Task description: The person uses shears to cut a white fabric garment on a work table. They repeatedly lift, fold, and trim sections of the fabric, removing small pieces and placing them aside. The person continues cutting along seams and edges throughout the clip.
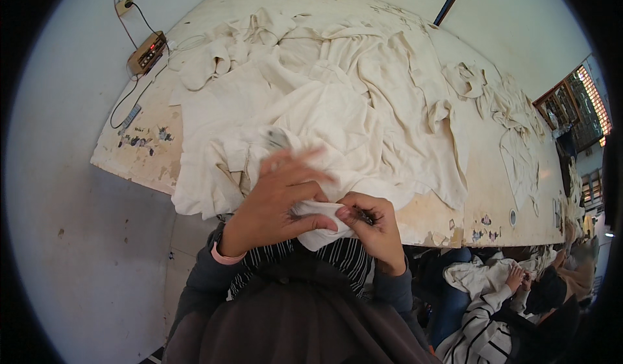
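A large cream garment [324, 107] lies crumpled over the table, its near edge reaching toward my body. Just off the table edge, both my hands work at a folded end of cream cloth [319, 237]. My right hand [375, 226] pinches this end between thumb and fingers. My left hand [276, 198] has the cloth between its thumb and forefinger, while its other fingers are spread and smeared by motion. Whether the folded end belongs to the large garment is hidden behind my hands. A dark grey patch [278, 138] shows on the fabric beyond my left hand.
The worn cream table [422, 224] has peeling patches. A brown box with a red light [148, 53] and cables sits at its left edge by the wall. More cream cloth [516, 120] lies at right. Another person [483, 299] sits at lower right, handling pale fabric.
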`<act>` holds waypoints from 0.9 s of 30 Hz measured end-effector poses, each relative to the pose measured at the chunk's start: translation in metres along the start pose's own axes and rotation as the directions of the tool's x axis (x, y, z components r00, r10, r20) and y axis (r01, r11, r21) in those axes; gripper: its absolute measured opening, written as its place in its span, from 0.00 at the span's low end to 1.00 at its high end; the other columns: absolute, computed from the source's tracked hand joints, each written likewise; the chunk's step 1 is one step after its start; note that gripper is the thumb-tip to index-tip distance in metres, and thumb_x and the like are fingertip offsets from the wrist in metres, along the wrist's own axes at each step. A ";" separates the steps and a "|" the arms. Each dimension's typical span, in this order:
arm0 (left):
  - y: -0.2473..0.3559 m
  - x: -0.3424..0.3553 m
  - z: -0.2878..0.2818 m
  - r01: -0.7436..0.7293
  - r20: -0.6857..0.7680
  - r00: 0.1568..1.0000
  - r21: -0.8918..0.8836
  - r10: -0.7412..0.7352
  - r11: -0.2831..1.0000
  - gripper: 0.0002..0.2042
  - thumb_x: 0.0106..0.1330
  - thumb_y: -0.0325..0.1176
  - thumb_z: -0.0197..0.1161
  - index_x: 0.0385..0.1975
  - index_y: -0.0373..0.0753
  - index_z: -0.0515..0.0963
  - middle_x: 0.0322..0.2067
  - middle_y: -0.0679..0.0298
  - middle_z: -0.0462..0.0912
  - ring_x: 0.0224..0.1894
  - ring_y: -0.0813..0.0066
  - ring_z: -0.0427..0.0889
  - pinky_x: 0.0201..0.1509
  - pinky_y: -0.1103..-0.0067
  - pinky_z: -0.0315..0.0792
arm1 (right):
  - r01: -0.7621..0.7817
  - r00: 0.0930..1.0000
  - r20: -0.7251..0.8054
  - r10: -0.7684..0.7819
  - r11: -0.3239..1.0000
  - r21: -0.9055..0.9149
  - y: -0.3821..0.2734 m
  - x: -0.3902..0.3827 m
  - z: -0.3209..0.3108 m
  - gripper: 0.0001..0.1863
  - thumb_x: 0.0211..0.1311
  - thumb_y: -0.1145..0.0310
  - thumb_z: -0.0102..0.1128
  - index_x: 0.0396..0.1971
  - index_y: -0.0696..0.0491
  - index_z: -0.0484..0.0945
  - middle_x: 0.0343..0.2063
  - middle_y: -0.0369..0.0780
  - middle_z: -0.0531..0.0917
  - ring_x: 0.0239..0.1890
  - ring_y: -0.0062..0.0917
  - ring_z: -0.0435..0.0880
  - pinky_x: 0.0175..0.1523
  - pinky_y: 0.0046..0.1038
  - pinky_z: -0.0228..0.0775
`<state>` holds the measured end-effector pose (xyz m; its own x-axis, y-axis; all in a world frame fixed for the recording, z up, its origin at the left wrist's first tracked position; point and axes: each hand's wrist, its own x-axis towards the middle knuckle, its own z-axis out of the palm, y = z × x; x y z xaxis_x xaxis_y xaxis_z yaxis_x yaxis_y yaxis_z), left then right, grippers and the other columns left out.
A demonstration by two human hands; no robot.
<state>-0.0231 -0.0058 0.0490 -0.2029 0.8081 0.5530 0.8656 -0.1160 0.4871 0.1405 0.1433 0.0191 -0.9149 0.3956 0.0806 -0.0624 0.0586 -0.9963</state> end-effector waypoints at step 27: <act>-0.075 -0.014 -0.022 0.234 -0.196 0.969 0.526 -0.151 0.818 0.15 0.47 0.32 0.77 0.36 0.45 0.81 0.33 0.69 0.82 0.42 0.66 0.79 0.49 0.69 0.65 | 0.189 0.642 -0.527 -0.556 0.782 -0.594 -0.030 0.017 -0.079 0.08 0.58 0.84 0.66 0.34 0.56 0.80 0.31 0.28 0.79 0.22 0.07 0.61 0.28 0.13 0.51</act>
<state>-0.0953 -0.0211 0.0189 -0.4170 0.6873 0.5947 0.9012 0.3980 0.1719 0.1582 0.2204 0.0527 -0.3422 0.7048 0.6214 0.0153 0.6654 -0.7464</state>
